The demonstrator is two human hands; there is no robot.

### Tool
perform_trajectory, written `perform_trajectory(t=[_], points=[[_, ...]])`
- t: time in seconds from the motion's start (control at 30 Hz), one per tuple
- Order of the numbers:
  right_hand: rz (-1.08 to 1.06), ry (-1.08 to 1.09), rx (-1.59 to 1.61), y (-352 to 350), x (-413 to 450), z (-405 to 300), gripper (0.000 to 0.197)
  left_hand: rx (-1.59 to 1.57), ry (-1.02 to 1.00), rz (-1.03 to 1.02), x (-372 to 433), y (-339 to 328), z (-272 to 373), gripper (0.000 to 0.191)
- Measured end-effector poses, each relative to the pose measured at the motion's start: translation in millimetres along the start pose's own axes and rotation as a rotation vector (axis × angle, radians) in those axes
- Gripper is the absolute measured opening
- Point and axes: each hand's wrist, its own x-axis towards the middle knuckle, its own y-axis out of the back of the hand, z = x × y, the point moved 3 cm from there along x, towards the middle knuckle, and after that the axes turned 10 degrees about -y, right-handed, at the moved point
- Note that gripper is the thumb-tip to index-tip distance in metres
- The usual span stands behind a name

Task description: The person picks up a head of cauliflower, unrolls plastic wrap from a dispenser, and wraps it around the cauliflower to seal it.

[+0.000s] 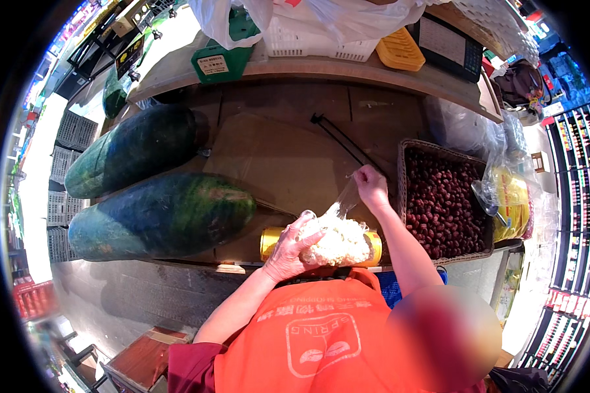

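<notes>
My left hand (290, 250) grips the side of a pale head of cauliflower (341, 245) at the table's near edge. Clear plastic film (345, 199) stretches from its top up to my right hand (372, 185), whose fingers are pinched on the film's end. Beneath the cauliflower lies a yellow cylinder (269, 242), apparently a roll, with both its ends showing. Two large dark-green winter melons, one (162, 216) nearer and one (132, 150) farther, rest to my left.
At right stands a wicker basket (401, 177) of dried red dates (442, 211), a metal scoop (486, 199) at its side. A black rod (341, 140) lies on the cardboard. The raised shelf (285, 69) carries a green box (221, 61), white basket (319, 46), yellow tray (400, 49) and scale (447, 46).
</notes>
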Motion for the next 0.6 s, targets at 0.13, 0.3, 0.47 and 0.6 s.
perform_trajectory(t=[0.13,0.3,0.47,0.6], points=[[-0.127,-0.127,-0.272,-36,-20,34,0.016,0.04,0.017,-0.022,-8,0,-5,0.057],[-0.539,-0.046,-0.078,-58,-32,93,0.019,0.027,-0.027,-0.026,-3,-2,-4,0.056],[-0.395,-0.633,0.343,25,-26,41,0.026,0.027,-0.043,-0.051,-4,2,0,0.055],[-0.881,-0.347,0.573,61,-55,-14,0.029,0.053,-0.048,-0.042,-5,2,-4,0.063]])
